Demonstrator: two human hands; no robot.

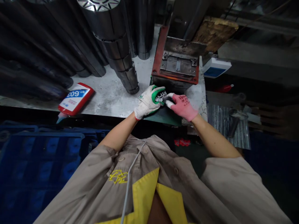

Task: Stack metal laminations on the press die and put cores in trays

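Left hand (149,101), gloved: fingers curled around dark patterned part (161,96). Right hand (183,107), pink-gloved: fingers pinched narrow on it (steady, close control).

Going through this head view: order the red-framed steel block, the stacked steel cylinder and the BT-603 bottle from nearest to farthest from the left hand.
From the left hand:
1. Red-framed steel block: straight ahead, almost touching.
2. Stacked steel cylinder: ahead, to the left.
3. BT-603 bottle: farther left, at the bench edge.
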